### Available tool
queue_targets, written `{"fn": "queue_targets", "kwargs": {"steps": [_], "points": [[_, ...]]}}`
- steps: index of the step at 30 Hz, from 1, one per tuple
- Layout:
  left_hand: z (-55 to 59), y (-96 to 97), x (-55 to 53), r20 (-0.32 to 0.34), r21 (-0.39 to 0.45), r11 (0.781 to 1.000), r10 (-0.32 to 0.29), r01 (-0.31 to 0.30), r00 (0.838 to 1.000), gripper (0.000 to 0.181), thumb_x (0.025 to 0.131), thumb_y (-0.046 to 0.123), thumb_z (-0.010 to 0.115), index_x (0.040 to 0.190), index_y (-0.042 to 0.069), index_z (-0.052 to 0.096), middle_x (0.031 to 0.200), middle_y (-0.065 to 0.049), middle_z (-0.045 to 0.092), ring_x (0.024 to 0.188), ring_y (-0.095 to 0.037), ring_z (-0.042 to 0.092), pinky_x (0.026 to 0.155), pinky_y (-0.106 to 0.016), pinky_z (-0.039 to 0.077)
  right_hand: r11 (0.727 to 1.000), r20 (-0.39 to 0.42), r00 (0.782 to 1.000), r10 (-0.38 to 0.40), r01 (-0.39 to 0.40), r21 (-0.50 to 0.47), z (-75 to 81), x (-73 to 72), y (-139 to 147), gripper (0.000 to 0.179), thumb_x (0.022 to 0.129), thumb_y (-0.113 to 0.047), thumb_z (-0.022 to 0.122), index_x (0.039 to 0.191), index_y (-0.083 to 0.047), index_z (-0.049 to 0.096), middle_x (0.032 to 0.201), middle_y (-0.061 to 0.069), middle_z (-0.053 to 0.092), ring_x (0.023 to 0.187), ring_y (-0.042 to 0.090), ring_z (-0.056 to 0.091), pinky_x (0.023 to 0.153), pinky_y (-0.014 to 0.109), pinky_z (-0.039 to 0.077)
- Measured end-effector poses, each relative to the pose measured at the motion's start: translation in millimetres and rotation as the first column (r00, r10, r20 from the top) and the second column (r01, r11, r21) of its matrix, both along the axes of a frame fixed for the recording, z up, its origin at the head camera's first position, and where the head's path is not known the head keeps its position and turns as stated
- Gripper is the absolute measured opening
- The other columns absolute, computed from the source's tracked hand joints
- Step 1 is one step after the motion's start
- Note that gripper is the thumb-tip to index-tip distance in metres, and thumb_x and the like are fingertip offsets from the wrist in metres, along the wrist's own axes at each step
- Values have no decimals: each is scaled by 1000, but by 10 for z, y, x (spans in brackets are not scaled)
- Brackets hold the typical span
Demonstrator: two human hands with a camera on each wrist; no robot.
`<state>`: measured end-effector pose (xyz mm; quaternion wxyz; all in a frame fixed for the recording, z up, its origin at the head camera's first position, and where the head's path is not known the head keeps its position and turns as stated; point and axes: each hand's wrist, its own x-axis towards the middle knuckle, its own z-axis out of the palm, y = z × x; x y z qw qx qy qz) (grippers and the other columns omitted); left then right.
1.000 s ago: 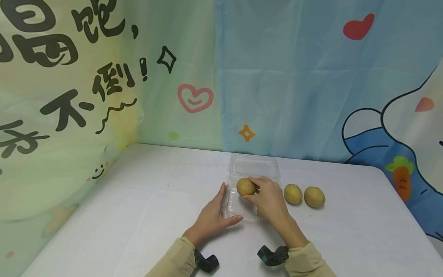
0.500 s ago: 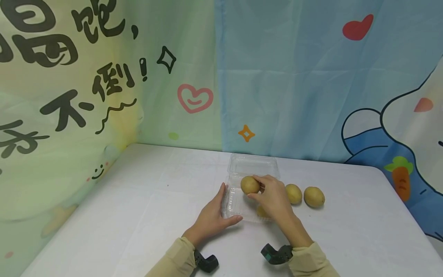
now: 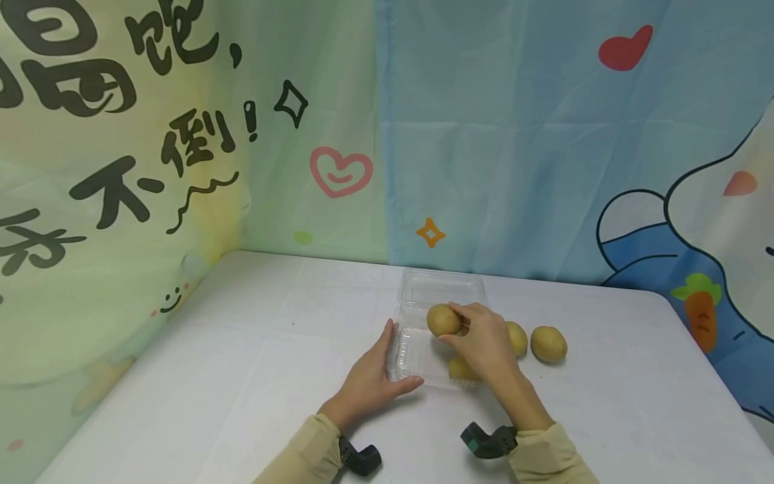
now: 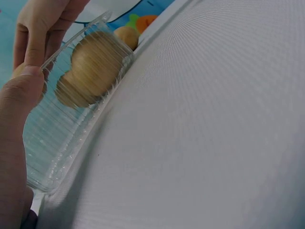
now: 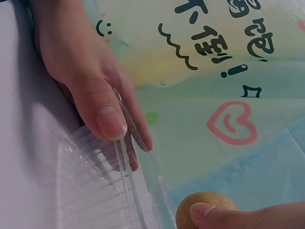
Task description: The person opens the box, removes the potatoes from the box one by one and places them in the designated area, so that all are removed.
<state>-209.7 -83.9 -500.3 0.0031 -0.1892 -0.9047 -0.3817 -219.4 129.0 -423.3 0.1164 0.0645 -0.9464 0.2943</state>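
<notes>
A clear plastic clamshell box (image 3: 412,349) stands on the table, its lid (image 3: 443,288) folded back behind it. My left hand (image 3: 370,382) rests against the box's near left corner, fingers along the left side and thumb along the front. Over the box, my right hand (image 3: 488,341) pinches a potato (image 3: 443,320) between thumb and fingers; the right wrist view also has this potato (image 5: 202,205). Another potato (image 3: 462,369) lies inside at the near right, partly behind my right wrist. Through the box wall in the left wrist view, potatoes (image 4: 97,57) overlap.
Right of the box, one potato (image 3: 517,339) lies partly behind my right hand, and a second potato (image 3: 549,344) sits farther right. The white table (image 3: 254,376) stretches left and right. A printed curtain (image 3: 496,134) hangs behind it.
My right hand and its potato have shifted slightly right and upward over the box. More of the potato inside now shows. My left hand has stayed in place.
</notes>
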Motion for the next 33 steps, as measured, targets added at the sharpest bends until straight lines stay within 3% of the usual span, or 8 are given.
{"fn": "queue_targets", "kwargs": {"steps": [22,29,33], "points": [[11,-6,6,13,2,1000,4,-4,1000,112,74,66,66,154,10,10,156,-6,27,139,-22,36,110,-41,37,998,34,998,-54,55,-28,99,-16,221,64,72,-22,83,129,-5,59,108,15,66,90,25,65,79,40,54],[13,-6,13,15,7,1000,4,-4,1000,112,74,66,66,154,10,10,156,-6,27,139,-23,35,110,-42,36,997,13,997,-71,71,-31,109,-27,293,63,72,-22,83,128,-5,60,102,13,66,87,25,64,76,38,53],[11,-7,12,18,5,1000,3,-3,1000,113,74,67,66,154,10,10,156,-6,27,140,-23,35,110,-42,36,996,9,997,-72,72,-56,118,-33,333,62,72,-21,83,127,-4,60,106,15,66,91,27,65,78,40,54]]}}
